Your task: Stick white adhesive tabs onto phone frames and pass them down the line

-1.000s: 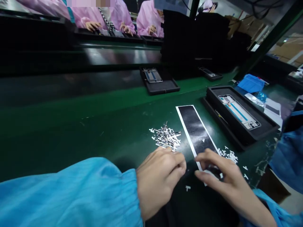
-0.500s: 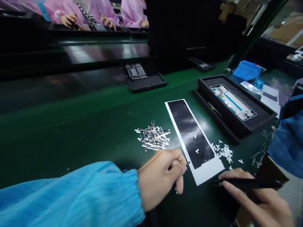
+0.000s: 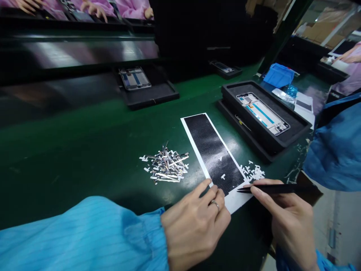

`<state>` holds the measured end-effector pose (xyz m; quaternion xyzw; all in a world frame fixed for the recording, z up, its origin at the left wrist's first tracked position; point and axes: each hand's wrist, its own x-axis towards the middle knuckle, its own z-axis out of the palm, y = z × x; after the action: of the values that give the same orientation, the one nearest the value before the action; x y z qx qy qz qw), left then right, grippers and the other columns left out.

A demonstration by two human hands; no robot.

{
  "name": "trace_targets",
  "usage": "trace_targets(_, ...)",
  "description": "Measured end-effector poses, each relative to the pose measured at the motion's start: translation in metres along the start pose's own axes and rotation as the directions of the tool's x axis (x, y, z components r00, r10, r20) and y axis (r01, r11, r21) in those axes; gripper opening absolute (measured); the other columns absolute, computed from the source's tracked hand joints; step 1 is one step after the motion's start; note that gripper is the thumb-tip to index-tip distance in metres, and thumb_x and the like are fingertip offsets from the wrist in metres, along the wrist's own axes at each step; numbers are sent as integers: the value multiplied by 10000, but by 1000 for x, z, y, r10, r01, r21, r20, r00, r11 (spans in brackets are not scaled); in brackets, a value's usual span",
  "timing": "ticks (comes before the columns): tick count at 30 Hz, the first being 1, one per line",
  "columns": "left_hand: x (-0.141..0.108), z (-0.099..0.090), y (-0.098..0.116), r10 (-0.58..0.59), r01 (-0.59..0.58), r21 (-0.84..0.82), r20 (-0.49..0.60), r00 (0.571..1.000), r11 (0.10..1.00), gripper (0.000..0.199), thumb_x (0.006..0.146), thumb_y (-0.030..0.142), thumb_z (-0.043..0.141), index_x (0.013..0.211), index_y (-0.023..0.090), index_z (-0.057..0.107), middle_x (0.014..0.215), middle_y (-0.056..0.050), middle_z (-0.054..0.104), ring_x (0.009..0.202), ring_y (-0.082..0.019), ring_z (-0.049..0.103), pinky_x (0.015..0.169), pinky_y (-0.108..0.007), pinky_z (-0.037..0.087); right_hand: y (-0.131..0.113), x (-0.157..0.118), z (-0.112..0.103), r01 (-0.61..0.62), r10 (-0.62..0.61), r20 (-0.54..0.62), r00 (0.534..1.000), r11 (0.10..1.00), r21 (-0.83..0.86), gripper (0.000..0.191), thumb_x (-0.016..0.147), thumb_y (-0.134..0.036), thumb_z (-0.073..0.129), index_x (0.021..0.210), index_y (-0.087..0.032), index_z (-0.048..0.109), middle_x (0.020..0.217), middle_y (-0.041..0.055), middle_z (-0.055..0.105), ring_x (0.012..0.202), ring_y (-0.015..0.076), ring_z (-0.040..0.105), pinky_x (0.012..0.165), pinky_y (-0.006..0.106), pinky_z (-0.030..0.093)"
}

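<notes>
My left hand (image 3: 199, 220), with a ring, lies at the lower left edge of a black ribbed sheet with a white border (image 3: 204, 137). Its fingers are bent together against the sheet, and whatever they hold is hidden. A pair of black tweezers (image 3: 278, 188) is gripped in my right hand (image 3: 290, 216). The slim tips sit over the sheet's white lower end. Two small white pieces rest on the black area. Left of the sheet is a heap of thin metallic and white strips (image 3: 167, 165); on its right, a pile of small white pieces (image 3: 255, 173).
Stacked black trays (image 3: 299, 126) at right hold a phone frame (image 3: 263, 114). Another tray (image 3: 158, 94) with a frame stands farther back, and a third lies beyond. A blue bin (image 3: 279, 75) is at back right. Co-workers in pink sleeves sit across; a blue sleeve (image 3: 335, 150) is at right.
My left hand has turned, its back now up, and its fingers have come onto the sheet's edge. My right hand has brought the tweezers' tips over the sheet's white end. The view has shifted right.
</notes>
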<state>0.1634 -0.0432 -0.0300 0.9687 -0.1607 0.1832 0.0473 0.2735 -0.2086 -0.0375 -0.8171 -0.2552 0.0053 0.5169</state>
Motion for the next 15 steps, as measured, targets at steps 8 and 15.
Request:
trace_targets(8,-5,-1,0,41,-41,-7,10,999,999,356,935,87,233,954,132,586,1129,-75,648,1023,-239,591,995,-384,308,-6,-3,8,-6,5,29,1000,1000,21,34,770,-301,698,786,-288,725,773,-59,708,665,114,669,596,101,514)
trace_targets(15,-6,-1,1,34,-34,-42,14,999,999,337,941,98,252,924,141,586,1136,-57,646,1063,-271,580,984,-411,331,-9,-4,14,0,0,-15,1000,1000,24,25,748,-279,703,759,-295,719,743,-81,702,663,91,666,623,73,499)
